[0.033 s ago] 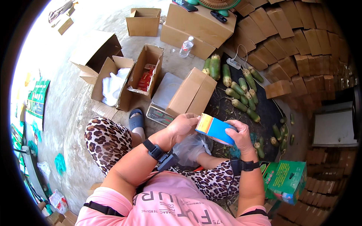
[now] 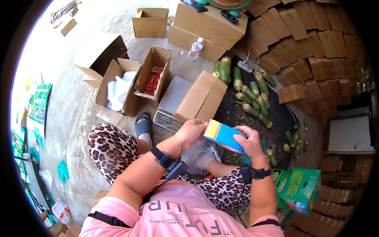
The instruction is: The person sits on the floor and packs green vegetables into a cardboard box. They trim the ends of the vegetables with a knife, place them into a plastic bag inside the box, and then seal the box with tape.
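My right hand [image 2: 251, 142] is wrapped round a blue tape dispenser [image 2: 228, 136] with a yellow end, its thumb lying across the blue side. The dispenser is tilted, yellow end toward my left hand [image 2: 192, 132]. The fingers of that hand are closed, their tips right beside the yellow end; whatever they pinch is too small to make out. Just beyond my hands, a closed cardboard box [image 2: 201, 96] rests partly on a flat scale [image 2: 175, 94]. Below the hands, a clear plastic bag [image 2: 197, 156] lies by my bent leg.
Long green radishes [image 2: 252, 100] lie on a dark sheet [image 2: 229, 114] to the right. Open cartons, one with white bags [image 2: 120, 91] and one with red packets [image 2: 153, 83], stand left of the scale. A water bottle [image 2: 195, 49], stacked cartons [image 2: 308, 39] and a green box [image 2: 301, 189] are around.
My left fingertips have drawn back very slightly to the left from the dispenser's yellow end. The dispenser and right hand have shifted a little left.
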A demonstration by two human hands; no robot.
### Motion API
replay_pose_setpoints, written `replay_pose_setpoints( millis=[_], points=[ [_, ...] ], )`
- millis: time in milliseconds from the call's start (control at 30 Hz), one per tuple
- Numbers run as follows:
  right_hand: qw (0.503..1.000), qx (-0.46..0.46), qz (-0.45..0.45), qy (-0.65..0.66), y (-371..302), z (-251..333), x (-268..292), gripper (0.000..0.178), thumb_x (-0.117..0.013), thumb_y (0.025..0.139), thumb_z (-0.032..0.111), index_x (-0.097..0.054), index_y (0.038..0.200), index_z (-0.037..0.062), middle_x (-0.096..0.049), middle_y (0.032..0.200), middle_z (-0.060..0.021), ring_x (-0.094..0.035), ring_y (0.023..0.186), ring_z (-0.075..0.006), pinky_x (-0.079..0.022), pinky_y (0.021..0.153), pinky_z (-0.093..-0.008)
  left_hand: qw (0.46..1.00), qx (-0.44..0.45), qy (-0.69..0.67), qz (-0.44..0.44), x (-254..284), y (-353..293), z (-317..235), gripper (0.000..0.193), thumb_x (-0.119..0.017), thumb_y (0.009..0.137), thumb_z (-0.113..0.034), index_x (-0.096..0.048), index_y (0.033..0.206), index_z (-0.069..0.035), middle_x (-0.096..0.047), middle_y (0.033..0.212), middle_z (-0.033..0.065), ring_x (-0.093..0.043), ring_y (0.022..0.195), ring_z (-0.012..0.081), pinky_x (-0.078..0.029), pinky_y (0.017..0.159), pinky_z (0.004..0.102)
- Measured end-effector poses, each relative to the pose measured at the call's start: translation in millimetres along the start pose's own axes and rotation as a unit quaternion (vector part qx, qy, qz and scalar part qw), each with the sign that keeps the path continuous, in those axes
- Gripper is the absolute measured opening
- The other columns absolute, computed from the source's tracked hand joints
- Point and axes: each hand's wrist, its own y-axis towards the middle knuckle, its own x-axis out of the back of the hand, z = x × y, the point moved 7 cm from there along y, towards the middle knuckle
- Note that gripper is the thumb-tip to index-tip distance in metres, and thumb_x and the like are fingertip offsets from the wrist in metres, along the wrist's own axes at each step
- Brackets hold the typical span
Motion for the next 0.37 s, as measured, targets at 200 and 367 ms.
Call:
replay_pose_setpoints(
  millis=[200, 367],
  points=[
    [0.997, -0.035, -0.022, -0.057, 1.9, -21.9, 22.6, 0.032, -0.075, 0.080, 0.019, -0.070, 0.102, -0.0024, -0.070, 0.092, -0.0050, -0.064, 0.085, -0.0108, -0.052, 0.080, -0.0275, 0.984, -0.101, 0.064, -0.129, 93.0, 22.7, -39.5, 0.018, -0.058, 0.098, -0.017, -0.062, 0.098, 0.000, -0.059, 0.078, 0.0031, -0.054, 0.065, 0.0131, -0.048, 0.060, 0.0294],
    [0.997, -0.047, -0.032, -0.043, 38.9, -26.5, -4.2, 0.031, -0.072, 0.080, 0.020, -0.070, 0.102, -0.0015, -0.069, 0.092, -0.0064, -0.063, 0.085, -0.0119, -0.051, 0.080, -0.0283, 0.972, -0.119, 0.115, -0.166, 137.8, 52.5, -80.1, 0.020, -0.061, 0.095, -0.018, -0.061, 0.098, 0.002, -0.058, 0.075, 0.0045, -0.052, 0.063, 0.0138, -0.044, 0.059, 0.0274]
  ],
)
